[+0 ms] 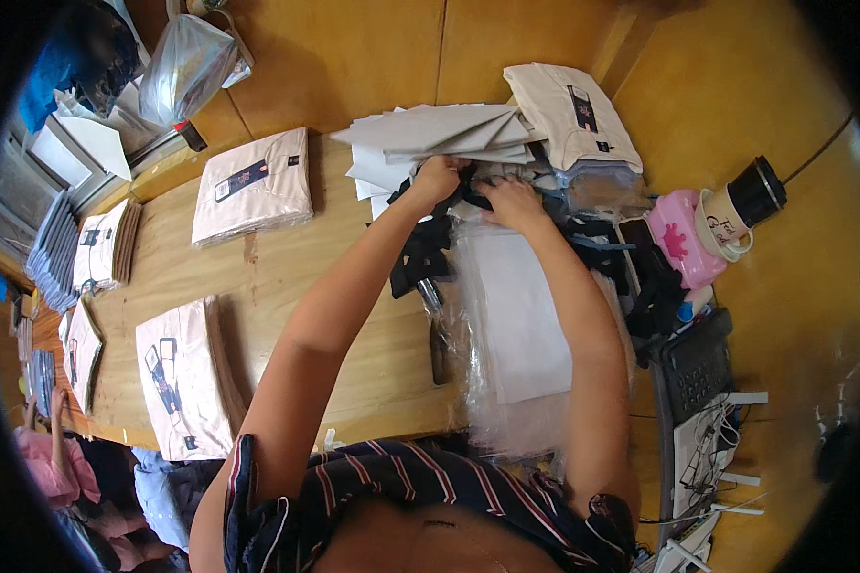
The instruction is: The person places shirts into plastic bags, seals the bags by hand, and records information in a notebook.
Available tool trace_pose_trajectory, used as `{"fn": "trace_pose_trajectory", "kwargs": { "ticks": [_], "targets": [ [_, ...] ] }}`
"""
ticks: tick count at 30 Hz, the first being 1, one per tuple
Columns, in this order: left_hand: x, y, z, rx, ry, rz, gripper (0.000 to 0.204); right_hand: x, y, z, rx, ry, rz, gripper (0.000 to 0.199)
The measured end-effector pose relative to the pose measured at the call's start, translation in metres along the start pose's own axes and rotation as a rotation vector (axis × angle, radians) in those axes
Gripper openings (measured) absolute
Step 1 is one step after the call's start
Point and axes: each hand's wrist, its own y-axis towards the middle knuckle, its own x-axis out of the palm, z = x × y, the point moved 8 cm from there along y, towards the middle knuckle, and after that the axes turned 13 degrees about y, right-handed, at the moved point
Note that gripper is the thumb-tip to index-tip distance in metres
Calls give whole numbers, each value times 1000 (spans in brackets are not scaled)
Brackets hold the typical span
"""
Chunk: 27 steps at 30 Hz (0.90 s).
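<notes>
At the back of the table, my left hand and my right hand work close together in a heap of small black pieces, which look like tags. The left fingers are curled in among them, with the tips hidden. My right hand has its fingers bent over a black piece, thumb apart from the rest; what it pinches is partly covered. Just behind the hands lies a stack of white and grey sheets. Under my right forearm are clear plastic bags with a white sheet on top.
Folded cream garments with dark tags lie at the back right, back left and front left. A pink box, a cup and a black telephone stand right. Another person's arm shows far left.
</notes>
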Motion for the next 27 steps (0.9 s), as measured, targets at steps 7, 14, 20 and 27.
{"fn": "trace_pose_trajectory", "kwargs": {
  "ticks": [7, 14, 20, 27],
  "targets": [
    [8, -59, -59, -111, -7, 337, 15, -44, 42, 11, -62, -215, 153, 19],
    [41, -9, -12, 125, 348, 459, 29, -85, 59, 11, -35, -119, 252, 19],
    [84, 23, -9, -446, 322, 18, 48, -74, 53, 19, 2, -184, 244, 19],
    [125, 65, -31, -131, 238, -108, 34, -66, 54, 5, -18, -103, 215, 22]
  ]
}}
